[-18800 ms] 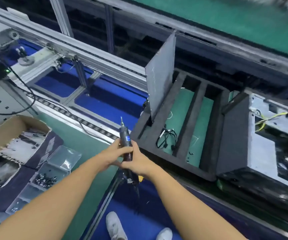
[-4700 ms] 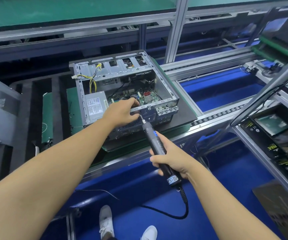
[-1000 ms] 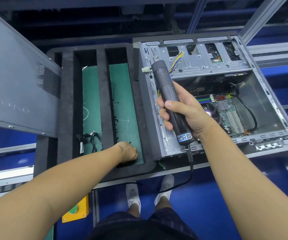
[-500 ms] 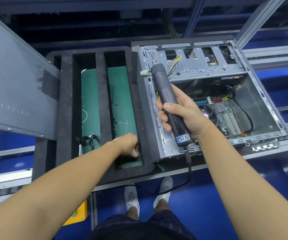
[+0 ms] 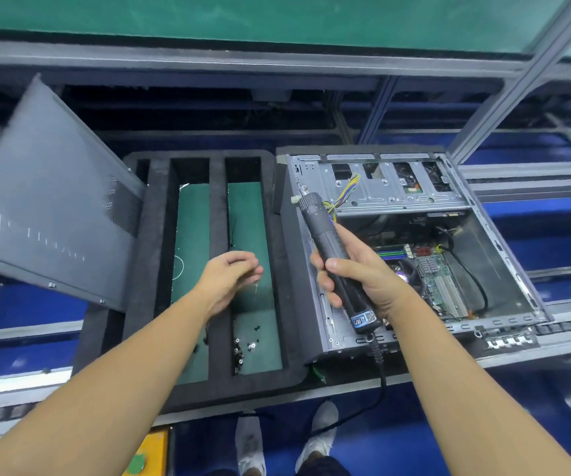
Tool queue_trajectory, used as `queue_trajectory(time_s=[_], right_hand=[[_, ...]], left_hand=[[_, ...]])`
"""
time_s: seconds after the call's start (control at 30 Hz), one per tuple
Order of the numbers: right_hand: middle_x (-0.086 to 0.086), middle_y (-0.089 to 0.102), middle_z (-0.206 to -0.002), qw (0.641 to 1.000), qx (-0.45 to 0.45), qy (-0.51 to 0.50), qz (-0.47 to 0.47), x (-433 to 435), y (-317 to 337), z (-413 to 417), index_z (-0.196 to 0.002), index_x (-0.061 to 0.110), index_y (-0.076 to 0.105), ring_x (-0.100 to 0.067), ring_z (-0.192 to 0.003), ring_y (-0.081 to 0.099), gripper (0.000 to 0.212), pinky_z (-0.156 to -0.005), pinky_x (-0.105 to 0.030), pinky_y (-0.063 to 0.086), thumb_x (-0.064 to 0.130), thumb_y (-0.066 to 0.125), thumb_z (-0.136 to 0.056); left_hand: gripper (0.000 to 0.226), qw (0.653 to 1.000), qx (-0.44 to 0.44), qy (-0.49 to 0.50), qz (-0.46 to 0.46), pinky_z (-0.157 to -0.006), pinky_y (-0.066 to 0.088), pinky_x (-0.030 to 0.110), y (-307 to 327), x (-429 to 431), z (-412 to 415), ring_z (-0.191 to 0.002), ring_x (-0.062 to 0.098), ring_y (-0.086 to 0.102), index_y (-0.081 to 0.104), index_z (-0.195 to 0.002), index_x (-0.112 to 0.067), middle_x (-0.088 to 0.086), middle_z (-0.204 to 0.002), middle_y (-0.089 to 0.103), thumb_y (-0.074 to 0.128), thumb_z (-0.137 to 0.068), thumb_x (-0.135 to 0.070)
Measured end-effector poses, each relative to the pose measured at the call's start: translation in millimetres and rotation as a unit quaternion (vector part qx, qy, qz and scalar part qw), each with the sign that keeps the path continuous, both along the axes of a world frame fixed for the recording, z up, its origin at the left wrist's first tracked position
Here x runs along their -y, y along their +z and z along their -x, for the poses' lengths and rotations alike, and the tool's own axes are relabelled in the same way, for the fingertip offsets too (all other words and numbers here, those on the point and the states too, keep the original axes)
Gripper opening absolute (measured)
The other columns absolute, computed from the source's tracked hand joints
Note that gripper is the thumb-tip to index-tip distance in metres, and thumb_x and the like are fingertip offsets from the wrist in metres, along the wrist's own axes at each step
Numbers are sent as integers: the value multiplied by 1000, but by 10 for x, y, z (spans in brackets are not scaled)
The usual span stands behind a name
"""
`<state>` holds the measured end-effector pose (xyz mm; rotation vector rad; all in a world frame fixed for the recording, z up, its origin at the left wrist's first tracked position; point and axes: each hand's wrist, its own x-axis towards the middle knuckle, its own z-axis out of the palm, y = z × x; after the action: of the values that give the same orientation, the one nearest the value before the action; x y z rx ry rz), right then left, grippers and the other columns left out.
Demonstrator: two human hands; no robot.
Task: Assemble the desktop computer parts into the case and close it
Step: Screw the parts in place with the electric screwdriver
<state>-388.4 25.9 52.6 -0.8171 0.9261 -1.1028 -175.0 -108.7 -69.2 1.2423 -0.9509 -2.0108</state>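
Observation:
The open desktop case (image 5: 373, 187) lies on its side at the right, with the motherboard (image 5: 438, 280) and coloured wires exposed. My right hand (image 5: 363, 280) is shut on a black corded electric screwdriver (image 5: 325, 242), held over the case's left edge with its bit pointing up and away. My left hand (image 5: 232, 273) hovers above the green floor of the black foam tray (image 5: 218, 218). Its fingertips are pinched on something small, blurred, that looks like a screw. Several loose black screws (image 5: 243, 345) lie in the tray below it.
The grey side panel (image 5: 47, 214) leans tilted at the tray's left edge. Aluminium conveyor rails (image 5: 535, 187) run behind and to the right of the case. A yellow box with a green button (image 5: 143, 458) sits at the bottom left. My feet stand on the blue floor below.
My left hand has lifted off the screw pile at the tray's near end and moved up and away, fingers pinched. The screwdriver stays in my right hand over the case.

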Motion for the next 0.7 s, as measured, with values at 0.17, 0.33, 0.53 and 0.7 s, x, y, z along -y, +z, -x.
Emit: queue_trajectory(time_s=[0.17,0.33,0.53,0.7], right_hand=[[-16,54,-100,997,-55,46,-30,11,44,5,-150,52,40,-26,-69,54,90,-51,-33,52,13,78,-78],[-11,62,-108,990,-119,71,-35,24,141,-45,-154,49,35,-27,-68,53,94,-50,-33,51,7,74,-79],[-15,61,-110,985,-148,78,-48,68,224,-53,-156,37,32,-27,-67,55,92,-45,-31,51,0,71,-81],[-15,60,-109,985,-146,79,-52,81,227,-44,-152,41,37,-26,-66,57,89,-44,-31,50,0,72,-81]], left_hand=[[19,981,-164,103,-16,-72,58,24,360,315,17,-76,14,70,63,-111,-3,8,-83,71,64,-92,-1],[20,972,-221,75,1,-76,57,24,609,339,58,-82,14,70,63,-114,-3,7,-89,70,62,-94,-4],[13,966,-257,0,35,-80,57,27,903,314,179,-102,21,70,65,-107,-6,10,-108,72,56,-98,-8],[13,968,-247,3,37,-76,57,25,968,309,180,-98,20,72,62,-108,-6,9,-103,74,52,-99,-4]])
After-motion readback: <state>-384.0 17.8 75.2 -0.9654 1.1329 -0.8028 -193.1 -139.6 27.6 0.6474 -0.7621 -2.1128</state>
